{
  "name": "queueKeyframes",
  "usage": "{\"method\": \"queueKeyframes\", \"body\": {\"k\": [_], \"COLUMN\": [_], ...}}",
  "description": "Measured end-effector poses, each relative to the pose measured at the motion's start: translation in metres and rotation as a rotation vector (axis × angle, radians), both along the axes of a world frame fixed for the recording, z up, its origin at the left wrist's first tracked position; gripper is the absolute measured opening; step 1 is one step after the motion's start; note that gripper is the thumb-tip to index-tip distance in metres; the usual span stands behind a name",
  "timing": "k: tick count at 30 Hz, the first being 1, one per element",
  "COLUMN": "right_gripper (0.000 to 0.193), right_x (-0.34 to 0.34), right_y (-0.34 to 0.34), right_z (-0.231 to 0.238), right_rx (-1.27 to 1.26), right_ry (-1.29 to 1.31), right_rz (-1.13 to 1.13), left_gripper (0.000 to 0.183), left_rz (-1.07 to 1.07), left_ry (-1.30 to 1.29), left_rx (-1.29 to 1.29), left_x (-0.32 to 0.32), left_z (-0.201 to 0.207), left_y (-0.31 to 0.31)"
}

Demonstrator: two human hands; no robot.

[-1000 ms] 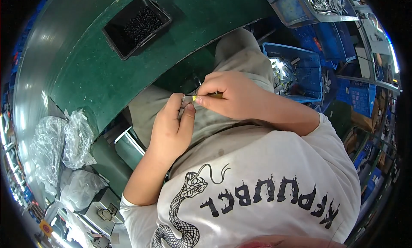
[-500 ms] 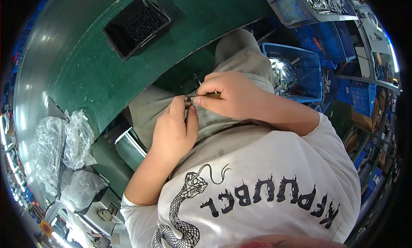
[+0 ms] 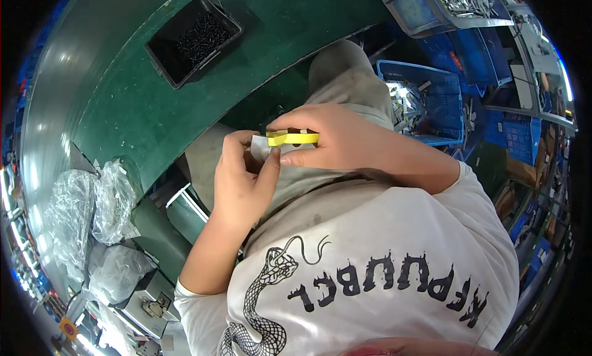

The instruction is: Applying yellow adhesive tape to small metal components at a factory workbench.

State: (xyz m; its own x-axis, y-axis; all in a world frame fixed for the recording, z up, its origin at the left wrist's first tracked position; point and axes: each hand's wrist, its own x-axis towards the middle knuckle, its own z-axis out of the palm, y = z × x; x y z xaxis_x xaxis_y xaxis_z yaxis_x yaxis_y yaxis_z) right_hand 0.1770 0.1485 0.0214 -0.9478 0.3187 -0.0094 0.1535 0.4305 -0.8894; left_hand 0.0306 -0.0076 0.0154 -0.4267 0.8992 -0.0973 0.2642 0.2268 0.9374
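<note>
Okay, so your left hand [image 3: 242, 174] has its fingers nearly closed, pinching a small flat whitish piece [image 3: 260, 148] between thumb and index finger. Your right hand [image 3: 330, 135] has its fingers closed around a bright yellow, slightly curved narrow piece [image 3: 293, 138], its left end right up against the whitish one. Can't tell from here whether those two actually touch, and your fingers cover part of each. Both are up over your lap, above your grey trousers [image 3: 348, 78], just off the edge of the green worktop [image 3: 126, 122]. On that you've got a black rectangular plastic bin [image 3: 161, 55] with small black parts [image 3: 202, 38] in it, well apart from your hands. Clear crumpled plastic bags [image 3: 114, 202] sit off to your left, and a blue plastic basket [image 3: 445, 106] of shiny bits is past your right forearm.
</note>
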Motion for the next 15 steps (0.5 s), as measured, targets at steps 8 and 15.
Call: {"method": "queueKeyframes", "body": {"k": [8, 15], "right_gripper": [0.043, 0.038], "right_x": [0.007, 0.011], "right_y": [0.003, 0.007], "right_z": [0.009, 0.003], "right_rx": [0.076, 0.343], "right_ry": [0.117, 0.218], "right_rz": [-0.032, 0.052], "left_gripper": [0.04, 0.015], "left_rz": [-0.011, 0.085], "left_ry": [0.179, -0.276], "left_rx": [0.006, 0.024], "left_x": [-0.01, -0.007], "left_z": [-0.001, -0.004], "left_y": [0.004, 0.006]}}
